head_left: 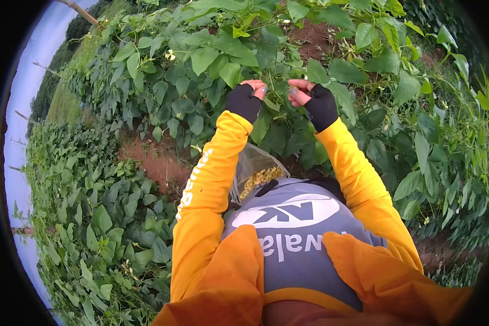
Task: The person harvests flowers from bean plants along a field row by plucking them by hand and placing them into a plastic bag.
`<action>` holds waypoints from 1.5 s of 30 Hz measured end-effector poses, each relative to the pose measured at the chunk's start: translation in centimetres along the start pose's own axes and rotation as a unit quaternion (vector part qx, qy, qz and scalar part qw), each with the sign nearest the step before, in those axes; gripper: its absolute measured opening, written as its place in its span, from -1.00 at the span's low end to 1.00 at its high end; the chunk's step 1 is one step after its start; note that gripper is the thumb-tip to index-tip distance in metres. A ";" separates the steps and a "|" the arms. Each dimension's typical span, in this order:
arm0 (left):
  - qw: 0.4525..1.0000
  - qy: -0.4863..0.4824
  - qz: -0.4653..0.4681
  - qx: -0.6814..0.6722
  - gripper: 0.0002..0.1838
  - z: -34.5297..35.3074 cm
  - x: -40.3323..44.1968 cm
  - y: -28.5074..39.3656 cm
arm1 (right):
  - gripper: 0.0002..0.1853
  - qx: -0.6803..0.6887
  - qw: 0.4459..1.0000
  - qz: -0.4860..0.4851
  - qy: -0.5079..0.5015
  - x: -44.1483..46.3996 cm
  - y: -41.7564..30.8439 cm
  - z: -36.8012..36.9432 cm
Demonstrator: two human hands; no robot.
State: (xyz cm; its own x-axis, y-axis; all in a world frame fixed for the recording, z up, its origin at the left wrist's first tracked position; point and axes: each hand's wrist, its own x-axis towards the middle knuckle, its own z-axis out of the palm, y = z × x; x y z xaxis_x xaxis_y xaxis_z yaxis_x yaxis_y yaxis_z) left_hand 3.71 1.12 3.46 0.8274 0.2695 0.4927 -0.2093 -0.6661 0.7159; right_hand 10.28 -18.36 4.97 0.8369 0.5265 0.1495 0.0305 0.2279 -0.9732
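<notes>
My left hand (250, 99), in a black fingerless glove, has its fingers drawn together in a pinch among the green leaves of a climbing plant (231, 73). Close by on the right, my right hand (308, 99) wears a matching glove, with thumb and fingertips pressed together. Thin green stems pass between the two hands, but whatever lies in either pinch is too small to make out. Below the hands, against my waist, hangs a see-through bag (247, 160) with many small yellow pieces (265, 178) in it, which look like blossoms.
Dense leafy vines surround me on both sides. A pale flower (170, 55) shows on the left foliage. Bare reddish soil (155, 160) appears between the rows at left, and more soil (312, 41) beyond my hands. Wooden poles (79, 11) stand at the far left.
</notes>
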 end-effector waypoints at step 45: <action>0.891 0.250 -0.366 -0.100 -0.41 -12.8 -24.1 -25.0 | -0.84 -0.422 0.832 -0.128 -0.337 -2.2 10.3 16.3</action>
State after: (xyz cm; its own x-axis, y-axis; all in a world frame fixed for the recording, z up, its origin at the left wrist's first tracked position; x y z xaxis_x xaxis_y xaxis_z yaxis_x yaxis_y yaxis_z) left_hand -17.63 20.23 -19.98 0.4563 0.8896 -0.0190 0.1609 -0.0615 0.9850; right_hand -0.12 -3.83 -2.55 0.2559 0.9537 0.1582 0.7714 -0.1028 -0.6280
